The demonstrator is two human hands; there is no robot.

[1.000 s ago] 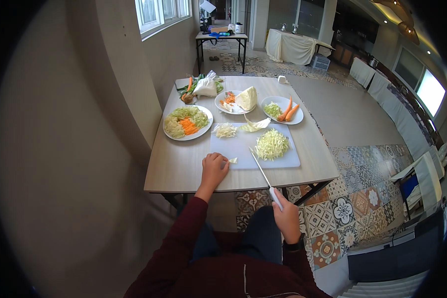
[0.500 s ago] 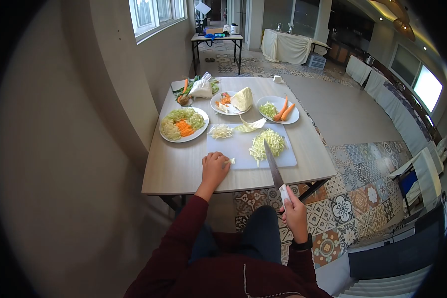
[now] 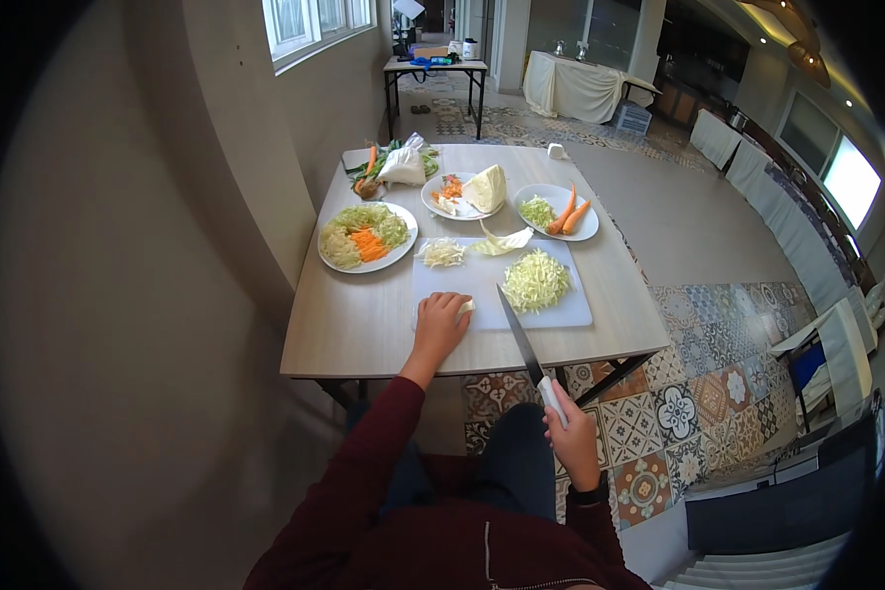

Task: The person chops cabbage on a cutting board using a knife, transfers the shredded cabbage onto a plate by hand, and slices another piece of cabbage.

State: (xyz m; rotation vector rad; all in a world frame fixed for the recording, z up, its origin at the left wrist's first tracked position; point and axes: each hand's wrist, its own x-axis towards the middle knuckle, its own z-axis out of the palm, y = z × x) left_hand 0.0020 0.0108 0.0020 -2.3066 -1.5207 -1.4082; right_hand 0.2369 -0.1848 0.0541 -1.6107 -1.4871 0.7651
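Note:
My right hand (image 3: 572, 435) grips the white handle of a kitchen knife (image 3: 520, 337). Its blade points up and left, over the near edge of the white cutting board (image 3: 497, 319). On the board's near left, my left hand (image 3: 442, 324) lies with bent fingers pressed on a small cabbage piece (image 3: 467, 306); part of it is hidden under the fingers. Right of the blade is a heap of shredded cabbage (image 3: 536, 281). A smaller pile of cabbage strips (image 3: 442, 253) and a loose cabbage leaf (image 3: 501, 239) rest along the board's far side.
Left of the board stands a plate (image 3: 326, 258) of shredded vegetables. Behind it are a plate (image 3: 433, 209) with a cabbage wedge (image 3: 485, 189) and a plate (image 3: 587, 232) with carrots (image 3: 572, 212). A white bag (image 3: 401, 166) and vegetables sit at the far left corner.
The knife has moved left and toward me, so its tip is off the cabbage heap. My left hand has shifted slightly right on the board, along with the small piece.

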